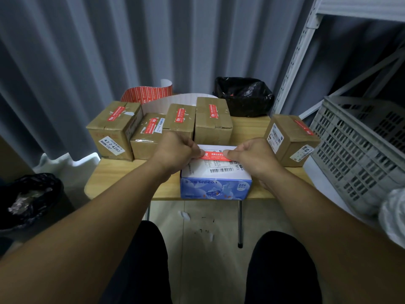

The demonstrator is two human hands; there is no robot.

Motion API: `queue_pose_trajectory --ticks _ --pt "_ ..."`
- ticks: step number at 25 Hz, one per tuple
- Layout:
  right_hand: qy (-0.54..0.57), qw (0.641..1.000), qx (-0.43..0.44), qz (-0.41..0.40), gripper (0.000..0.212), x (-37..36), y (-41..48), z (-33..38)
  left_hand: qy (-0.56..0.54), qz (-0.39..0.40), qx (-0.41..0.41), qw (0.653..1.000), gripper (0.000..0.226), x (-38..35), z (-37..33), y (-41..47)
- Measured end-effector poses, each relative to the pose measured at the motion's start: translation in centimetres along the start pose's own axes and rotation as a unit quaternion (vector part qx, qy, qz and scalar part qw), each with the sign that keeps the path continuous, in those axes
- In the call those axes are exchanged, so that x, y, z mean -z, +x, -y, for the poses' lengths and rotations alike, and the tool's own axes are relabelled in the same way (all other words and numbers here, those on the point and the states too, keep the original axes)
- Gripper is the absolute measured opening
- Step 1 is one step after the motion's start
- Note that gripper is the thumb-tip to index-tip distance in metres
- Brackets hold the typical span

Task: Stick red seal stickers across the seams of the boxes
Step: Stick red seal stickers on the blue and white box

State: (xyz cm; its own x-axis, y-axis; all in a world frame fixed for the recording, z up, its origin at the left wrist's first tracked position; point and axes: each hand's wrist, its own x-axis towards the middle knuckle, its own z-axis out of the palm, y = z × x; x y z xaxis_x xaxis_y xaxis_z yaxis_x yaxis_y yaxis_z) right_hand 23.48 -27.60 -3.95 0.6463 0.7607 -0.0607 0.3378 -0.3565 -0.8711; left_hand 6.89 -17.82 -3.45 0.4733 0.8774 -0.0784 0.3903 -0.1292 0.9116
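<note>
A blue and white box [215, 186] stands at the front edge of the small wooden table [135, 181]. A red seal sticker [215, 155] lies stretched across its white top. My left hand [177, 151] pinches the sticker's left end and my right hand [252, 155] pinches its right end, both with fingers curled. Behind them stand several brown cardboard boxes [114, 130], each with a red sticker on its top seam. Another brown box [291, 139] sits at the right. A sheet of red stickers [149, 94] curls up at the back.
A black bag [243, 95] rests at the table's back right. A grey plastic crate [359, 150] stands to the right under a metal shelf frame [306, 51]. A bin with a black liner [28, 200] is on the floor at left. My knees are below the table.
</note>
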Motion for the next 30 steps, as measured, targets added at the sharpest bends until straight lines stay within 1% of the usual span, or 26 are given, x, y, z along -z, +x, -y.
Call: queue_pose_trajectory --ticks 6,10,12,17,20,22,24,26,27,30 --pt "-0.021 1.0 -0.004 -0.007 0.029 -0.6 0.4 -0.5 0.034 -0.006 -0.009 0.999 0.011 -0.1 0.5 0.4" --pt "-0.035 0.999 0.006 -0.022 0.027 -0.8 0.4 -0.7 0.079 -0.026 -0.018 0.996 0.014 -0.5 0.8 0.6" --pt "-0.039 0.999 0.009 -0.03 0.028 -1.0 0.3 -0.9 0.114 -0.041 -0.034 0.992 0.015 -0.7 0.8 0.5" --pt "-0.073 0.996 0.01 -0.05 0.029 -1.0 0.1 -0.9 0.21 -0.079 -0.072 0.972 0.009 -1.3 0.8 0.0" --pt "-0.09 0.994 0.018 -0.056 0.029 -1.2 -0.1 -1.0 0.233 -0.086 -0.076 0.966 0.013 -1.5 0.7 -0.1" --pt "-0.099 0.991 0.027 -0.082 0.028 -1.4 -0.2 -1.2 0.24 -0.085 -0.079 0.964 0.014 -1.6 0.6 -0.1" --pt "-0.068 0.991 0.01 -0.119 0.034 -1.2 -0.1 -1.5 0.239 -0.086 -0.079 0.964 0.015 -1.6 0.7 -0.2" --pt "0.005 0.992 -0.04 -0.121 0.04 -1.1 -0.1 -1.6 0.23 -0.086 -0.074 0.967 0.016 -1.5 0.7 -0.2" --pt "0.014 0.992 -0.058 -0.115 0.047 -1.3 -0.3 -1.5 0.224 -0.085 -0.072 0.968 0.016 -1.5 0.7 -0.3" --pt "-0.061 0.992 -0.069 -0.09 0.092 -2.5 -0.2 -1.8 0.219 -0.079 -0.075 0.97 0.016 -1.6 0.8 -0.3"
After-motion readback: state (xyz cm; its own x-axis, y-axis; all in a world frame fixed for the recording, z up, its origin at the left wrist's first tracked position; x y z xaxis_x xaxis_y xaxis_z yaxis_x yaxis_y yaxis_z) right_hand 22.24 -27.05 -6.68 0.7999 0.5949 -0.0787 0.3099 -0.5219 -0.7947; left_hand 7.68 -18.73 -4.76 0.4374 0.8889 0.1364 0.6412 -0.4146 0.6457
